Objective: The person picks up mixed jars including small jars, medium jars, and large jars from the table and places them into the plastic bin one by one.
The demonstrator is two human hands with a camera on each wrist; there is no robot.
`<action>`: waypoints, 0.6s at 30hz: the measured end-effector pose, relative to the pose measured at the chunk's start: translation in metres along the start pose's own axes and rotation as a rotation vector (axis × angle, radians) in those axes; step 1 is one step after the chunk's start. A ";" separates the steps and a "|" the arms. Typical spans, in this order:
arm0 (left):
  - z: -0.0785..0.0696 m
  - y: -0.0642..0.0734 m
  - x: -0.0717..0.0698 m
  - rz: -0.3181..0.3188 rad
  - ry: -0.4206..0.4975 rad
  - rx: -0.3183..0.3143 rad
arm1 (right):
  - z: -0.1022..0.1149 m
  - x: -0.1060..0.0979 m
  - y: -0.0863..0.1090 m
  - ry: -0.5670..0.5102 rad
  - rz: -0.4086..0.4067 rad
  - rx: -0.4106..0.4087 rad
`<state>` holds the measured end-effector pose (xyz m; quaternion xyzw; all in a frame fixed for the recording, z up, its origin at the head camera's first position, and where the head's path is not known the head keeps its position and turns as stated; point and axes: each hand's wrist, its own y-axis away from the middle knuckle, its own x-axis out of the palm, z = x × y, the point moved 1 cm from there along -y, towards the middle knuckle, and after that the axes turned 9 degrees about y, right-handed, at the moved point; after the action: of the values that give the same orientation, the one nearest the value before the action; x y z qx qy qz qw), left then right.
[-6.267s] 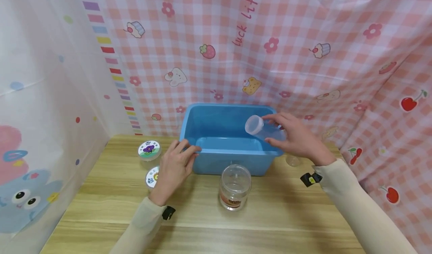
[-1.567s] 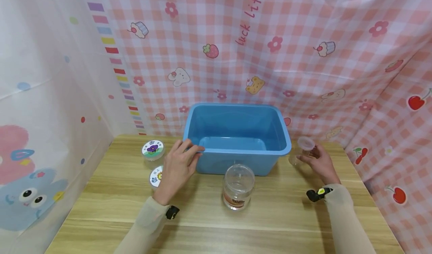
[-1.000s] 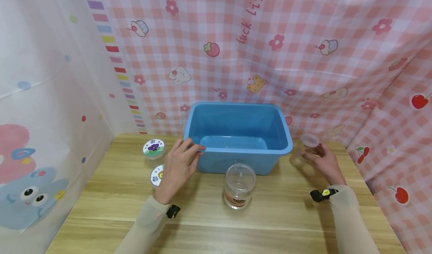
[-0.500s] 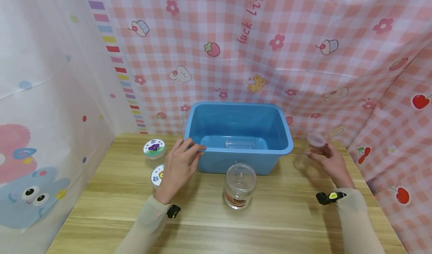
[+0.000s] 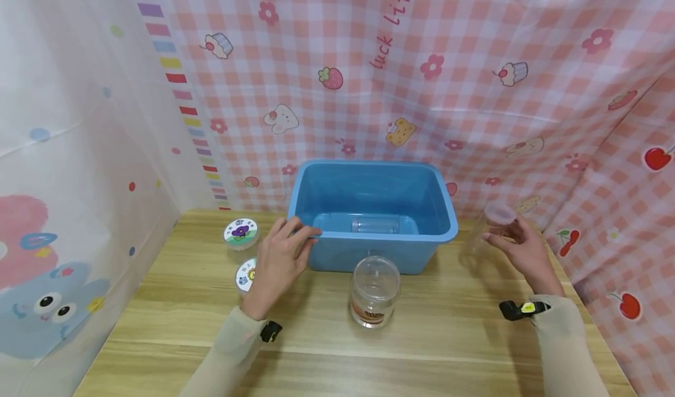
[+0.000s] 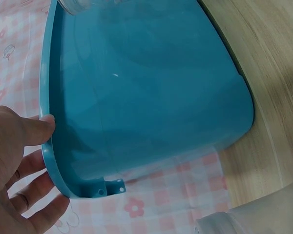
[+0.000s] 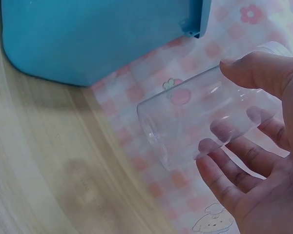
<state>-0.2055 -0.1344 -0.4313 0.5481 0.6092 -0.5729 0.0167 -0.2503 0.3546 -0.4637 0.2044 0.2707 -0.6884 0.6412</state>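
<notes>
My left hand (image 5: 279, 262) grips the front left rim of a blue plastic bin (image 5: 369, 253), thumb and fingers on either side of the edge in the left wrist view. My right hand (image 5: 527, 253) holds a clear plastic jar (image 7: 185, 119) with a translucent lid (image 5: 500, 214), the thumb on one side and the fingers on the other. This jar is tilted, its base apart from the table. Inside the bin a second clear jar (image 5: 375, 225) lies on its side. A clear jar with a brown label (image 5: 375, 291) stands in front of the bin.
Two jars stand left of the bin on the wooden table (image 5: 337, 362): one with a purple flower lid (image 5: 241, 233), one with a sun lid (image 5: 246, 275), partly behind my left hand. A pink checked cloth (image 5: 369, 92) hangs behind the bin.
My right hand was over the bin with a translucent jar, then took hold of a jar on the right, and has now lifted it and moved slightly right. My left hand has stayed on the rim.
</notes>
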 end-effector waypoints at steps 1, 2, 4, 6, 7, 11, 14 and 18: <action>0.000 0.000 0.000 0.002 0.001 -0.003 | 0.002 -0.001 0.001 0.010 -0.001 0.005; 0.000 0.000 0.000 0.003 0.002 -0.005 | 0.005 -0.002 0.001 0.021 -0.002 0.008; 0.000 0.001 0.001 0.004 0.001 -0.007 | 0.010 -0.003 0.002 0.019 -0.007 0.002; 0.000 0.001 0.001 0.004 0.000 -0.008 | 0.016 -0.005 0.003 0.009 -0.010 -0.010; 0.000 0.001 0.001 0.004 0.000 -0.009 | 0.018 -0.005 0.004 0.005 -0.014 -0.023; 0.000 0.001 0.001 0.007 0.001 -0.019 | 0.029 -0.006 0.004 -0.012 -0.035 -0.072; 0.000 0.001 0.001 0.006 0.005 -0.019 | 0.037 -0.008 0.005 -0.004 -0.040 -0.084; 0.001 0.001 0.001 0.002 0.009 -0.014 | 0.047 -0.010 0.007 0.007 -0.043 -0.089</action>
<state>-0.2054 -0.1346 -0.4327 0.5510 0.6127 -0.5662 0.0183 -0.2397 0.3321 -0.4216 0.1725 0.3076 -0.6884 0.6338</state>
